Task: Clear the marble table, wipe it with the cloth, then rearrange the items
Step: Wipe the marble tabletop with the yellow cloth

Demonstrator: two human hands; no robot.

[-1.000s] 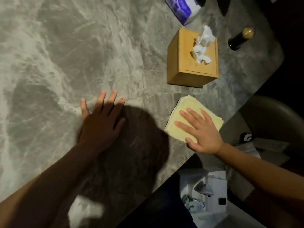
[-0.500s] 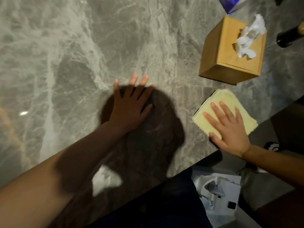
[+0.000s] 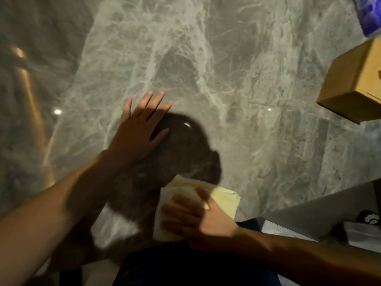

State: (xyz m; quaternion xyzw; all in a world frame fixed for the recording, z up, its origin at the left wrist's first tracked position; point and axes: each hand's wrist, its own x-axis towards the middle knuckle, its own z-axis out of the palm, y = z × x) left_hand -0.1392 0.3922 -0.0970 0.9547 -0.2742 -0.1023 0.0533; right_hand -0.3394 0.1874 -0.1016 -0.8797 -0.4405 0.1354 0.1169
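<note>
Pale yellow, the folded cloth lies flat at the marble table's near edge; I see its long axis running from near-left to far-right. My right hand presses on it, fingers spread, blurred. My left hand rests splayed on the stone.

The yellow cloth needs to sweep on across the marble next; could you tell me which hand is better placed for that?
The right hand: it already lies flat on the yellow cloth at the near edge of the marble table. The left hand rests spread on bare marble, apart from the cloth.
</note>
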